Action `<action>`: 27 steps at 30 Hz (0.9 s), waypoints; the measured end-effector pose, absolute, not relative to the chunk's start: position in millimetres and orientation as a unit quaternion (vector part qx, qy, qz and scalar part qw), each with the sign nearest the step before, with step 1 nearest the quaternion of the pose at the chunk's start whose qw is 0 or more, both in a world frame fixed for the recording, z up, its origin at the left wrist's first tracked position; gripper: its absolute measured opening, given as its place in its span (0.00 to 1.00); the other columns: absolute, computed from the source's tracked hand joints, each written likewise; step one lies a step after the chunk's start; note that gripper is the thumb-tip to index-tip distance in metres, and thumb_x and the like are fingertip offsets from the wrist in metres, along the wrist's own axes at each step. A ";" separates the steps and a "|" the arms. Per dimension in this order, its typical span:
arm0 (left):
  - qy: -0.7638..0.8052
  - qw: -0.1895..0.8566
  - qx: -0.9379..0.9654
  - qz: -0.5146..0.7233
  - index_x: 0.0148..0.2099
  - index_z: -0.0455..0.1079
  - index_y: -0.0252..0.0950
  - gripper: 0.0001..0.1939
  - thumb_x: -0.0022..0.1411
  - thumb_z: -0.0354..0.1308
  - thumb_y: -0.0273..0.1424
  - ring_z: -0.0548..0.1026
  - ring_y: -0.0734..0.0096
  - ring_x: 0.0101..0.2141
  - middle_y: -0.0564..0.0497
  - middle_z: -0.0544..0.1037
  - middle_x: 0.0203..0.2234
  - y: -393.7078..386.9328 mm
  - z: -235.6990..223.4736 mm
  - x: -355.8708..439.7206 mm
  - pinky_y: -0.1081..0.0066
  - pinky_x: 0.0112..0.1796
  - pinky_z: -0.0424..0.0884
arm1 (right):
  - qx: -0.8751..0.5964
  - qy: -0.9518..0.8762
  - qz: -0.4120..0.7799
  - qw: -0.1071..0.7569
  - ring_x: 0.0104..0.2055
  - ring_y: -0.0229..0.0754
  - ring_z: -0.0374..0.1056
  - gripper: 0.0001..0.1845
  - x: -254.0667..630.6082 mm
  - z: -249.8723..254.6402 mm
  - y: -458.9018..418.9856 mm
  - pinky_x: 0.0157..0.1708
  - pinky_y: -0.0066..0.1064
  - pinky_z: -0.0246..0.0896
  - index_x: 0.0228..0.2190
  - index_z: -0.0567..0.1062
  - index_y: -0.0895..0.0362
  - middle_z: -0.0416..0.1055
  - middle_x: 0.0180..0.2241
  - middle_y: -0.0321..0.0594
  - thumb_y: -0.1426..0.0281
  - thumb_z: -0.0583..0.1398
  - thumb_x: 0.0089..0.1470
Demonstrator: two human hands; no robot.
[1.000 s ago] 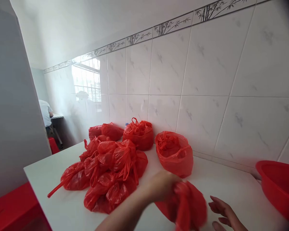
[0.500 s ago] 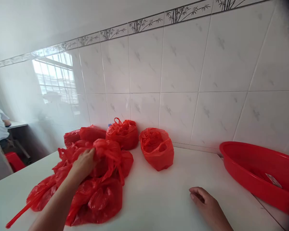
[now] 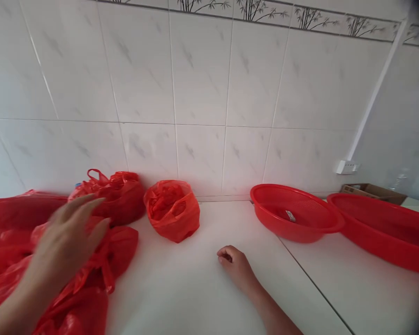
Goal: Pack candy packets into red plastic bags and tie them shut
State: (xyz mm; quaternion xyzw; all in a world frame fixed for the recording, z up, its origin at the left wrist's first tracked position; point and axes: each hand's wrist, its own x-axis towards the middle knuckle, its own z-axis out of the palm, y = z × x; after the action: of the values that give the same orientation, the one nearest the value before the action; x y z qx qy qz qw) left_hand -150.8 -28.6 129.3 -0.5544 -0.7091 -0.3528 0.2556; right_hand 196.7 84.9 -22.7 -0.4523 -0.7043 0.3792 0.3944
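My left hand (image 3: 64, 237) is raised over a heap of red plastic bags (image 3: 87, 307), its fingers spread and holding nothing. It hides part of the heap. Behind it, against the wall, a full red plastic bag (image 3: 122, 197) has one handle loop standing up. To its right sits an open-topped red plastic bag (image 3: 172, 211) with crumpled red bags inside. My right hand (image 3: 235, 265) rests on the white table (image 3: 185, 288), loosely curled, thumb close to the fingertips, with nothing visible in it.
Two red plastic baskets stand at the right: a nearer basket (image 3: 300, 228) with a small pale label inside, and a larger basket (image 3: 384, 249) beside it. Behind them is a cardboard box (image 3: 377, 191). A white tiled wall (image 3: 202, 83) backs the table, and a socket (image 3: 347, 167) is mounted there.
My view has swung right, bringing the second basket and the box into sight. My left hand has let go of the heaped bags and opened. My right hand stays curled on the table.
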 end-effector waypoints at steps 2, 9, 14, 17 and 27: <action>-0.673 0.220 -0.616 -0.344 0.50 0.67 0.40 0.15 0.63 0.47 0.34 0.63 0.63 0.56 0.52 0.68 0.53 -1.1 140.4 -126.2 0.66 0.59 0.53 | -0.450 -0.697 0.393 0.396 0.35 0.42 0.68 0.09 198.9 -22.8 86.2 0.37 0.32 0.61 0.29 0.74 0.56 0.73 0.31 0.38 0.67 0.55 0.49; -0.690 0.090 -0.664 -0.273 0.48 0.70 0.37 0.12 0.64 0.51 0.26 0.71 0.67 0.48 0.47 0.74 0.48 99.5 122.3 -109.1 0.67 0.51 0.65 | -0.459 -0.689 0.422 0.370 0.31 0.41 0.64 0.10 203.4 -21.0 89.6 0.32 0.30 0.57 0.28 0.73 0.55 0.69 0.27 0.35 0.66 0.54 0.48; -0.732 0.039 -0.618 -0.282 0.53 0.65 0.35 0.17 0.63 0.55 0.35 0.72 0.62 0.45 0.45 0.70 0.49 126.0 100.1 -110.8 0.56 0.43 0.71 | -0.464 -0.684 0.426 0.368 0.31 0.40 0.62 0.10 204.3 -19.8 90.8 0.32 0.30 0.56 0.29 0.73 0.55 0.68 0.27 0.35 0.65 0.54 0.49; -0.743 -0.005 -0.586 -0.323 0.53 0.66 0.35 0.17 0.63 0.55 0.35 0.73 0.63 0.44 0.45 0.71 0.48 130.4 95.6 -114.8 0.58 0.43 0.72 | -0.468 -0.678 0.428 0.372 0.30 0.40 0.62 0.10 204.8 -20.9 93.1 0.31 0.30 0.55 0.29 0.73 0.55 0.67 0.26 0.34 0.64 0.54 0.48; -0.637 -0.178 -0.443 -0.605 0.52 0.65 0.35 0.16 0.64 0.54 0.35 0.73 0.64 0.43 0.45 0.71 0.49 148.0 112.4 -114.8 0.58 0.42 0.72 | -0.476 -0.673 0.433 0.365 0.30 0.39 0.61 0.10 204.5 -28.0 96.9 0.30 0.29 0.54 0.28 0.73 0.54 0.67 0.26 0.34 0.64 0.54 0.49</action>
State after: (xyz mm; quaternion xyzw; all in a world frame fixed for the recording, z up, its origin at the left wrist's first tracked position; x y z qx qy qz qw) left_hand -114.8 148.0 112.4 -0.4433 -0.6372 -0.6050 -0.1775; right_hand 204.5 96.9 -28.0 -0.4761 -0.6728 0.4330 0.3650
